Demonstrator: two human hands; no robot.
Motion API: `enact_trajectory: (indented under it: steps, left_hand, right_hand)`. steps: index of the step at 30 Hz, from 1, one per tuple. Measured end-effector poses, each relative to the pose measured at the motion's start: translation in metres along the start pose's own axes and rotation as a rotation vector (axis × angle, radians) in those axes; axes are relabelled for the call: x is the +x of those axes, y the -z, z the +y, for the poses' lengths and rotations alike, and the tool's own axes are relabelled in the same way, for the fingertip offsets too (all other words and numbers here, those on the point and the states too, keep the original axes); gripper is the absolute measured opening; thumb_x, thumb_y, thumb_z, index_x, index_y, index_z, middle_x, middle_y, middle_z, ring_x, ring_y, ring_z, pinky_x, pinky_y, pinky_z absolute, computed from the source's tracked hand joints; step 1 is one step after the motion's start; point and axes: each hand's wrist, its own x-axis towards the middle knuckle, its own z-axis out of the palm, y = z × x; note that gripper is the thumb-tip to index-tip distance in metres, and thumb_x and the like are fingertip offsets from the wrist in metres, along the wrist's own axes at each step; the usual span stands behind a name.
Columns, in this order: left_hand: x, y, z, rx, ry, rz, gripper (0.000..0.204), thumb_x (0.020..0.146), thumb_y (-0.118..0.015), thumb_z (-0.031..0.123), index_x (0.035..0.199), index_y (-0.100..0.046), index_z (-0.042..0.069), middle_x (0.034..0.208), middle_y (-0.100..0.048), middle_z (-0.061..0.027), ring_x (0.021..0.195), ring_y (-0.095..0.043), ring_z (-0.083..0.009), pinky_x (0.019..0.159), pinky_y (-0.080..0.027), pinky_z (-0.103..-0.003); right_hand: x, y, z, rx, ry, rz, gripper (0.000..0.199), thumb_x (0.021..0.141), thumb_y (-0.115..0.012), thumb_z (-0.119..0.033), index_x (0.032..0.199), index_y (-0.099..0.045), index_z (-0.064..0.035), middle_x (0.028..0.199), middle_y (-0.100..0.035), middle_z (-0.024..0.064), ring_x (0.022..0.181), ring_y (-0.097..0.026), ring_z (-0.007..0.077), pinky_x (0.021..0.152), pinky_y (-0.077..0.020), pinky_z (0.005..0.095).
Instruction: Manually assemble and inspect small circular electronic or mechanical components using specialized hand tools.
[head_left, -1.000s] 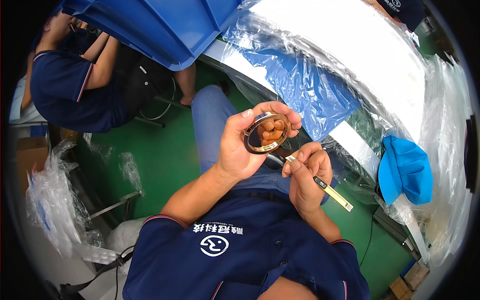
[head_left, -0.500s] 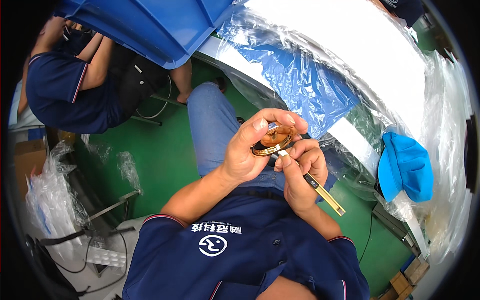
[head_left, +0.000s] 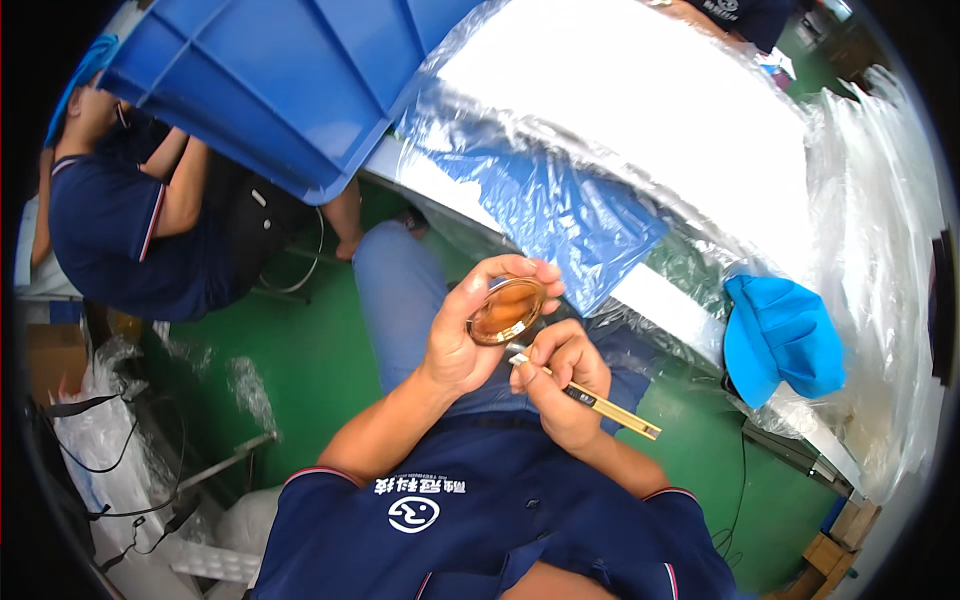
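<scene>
My left hand (head_left: pixel 458 335) is closed round the rim of a round, shiny, amber-gold disc (head_left: pixel 508 308) with a raised edge. Its mirror-like face is turned up and reflects the fingers. Just below and to the right, my right hand (head_left: pixel 570 385) grips a slim yellow snap-off utility knife (head_left: pixel 622 415) between thumb and fingers. The knife's front end points at the disc's lower edge; whether they touch I cannot tell. Its handle sticks out past my right hand to the lower right.
A big blue plastic crate (head_left: pixel 270 90) juts in at the upper left. Clear film and a blue sheet (head_left: pixel 580 215) lie on the bright white table (head_left: pixel 640 80). A turquoise cap (head_left: pixel 785 340) rests at the table edge. A co-worker (head_left: pixel 130 230) sits on the left.
The disc has tilted so more of its face shows. The knife's front end now sits lower, beside the disc's edge. The whole view has shifted slightly.
</scene>
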Motion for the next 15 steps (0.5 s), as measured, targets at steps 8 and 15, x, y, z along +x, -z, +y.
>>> enact_trajectory:
  steps: [8,15]
  left_hand:
    - [0.012,-0.006,0.020,0.763,0.000,0.050,0.046,0.069,-0.048,-0.008,0.115,-0.050,0.000,0.116,-0.050,-0.0131,0.108,-0.049,-0.0271,0.091,-0.043,-0.035]
    - [0.029,-0.034,0.048,1.798,-0.747,-0.202,0.048,0.058,-0.052,-0.009,0.103,-0.058,0.008,0.105,-0.053,-0.0112,0.097,-0.050,-0.0297,0.080,-0.042,-0.038]
  right_hand:
    - [-0.009,0.014,0.001,0.007,-0.043,0.009,0.027,0.079,-0.052,0.011,0.070,-0.034,-0.0061,0.087,-0.043,0.0085,0.070,-0.055,0.0121,0.060,-0.0490,0.0245]
    - [-0.009,0.012,0.003,0.022,-0.075,-0.035,0.027,0.078,-0.051,0.013,0.069,-0.033,-0.0050,0.088,-0.044,0.0096,0.067,-0.056,0.0133,0.057,-0.0496,0.0257]
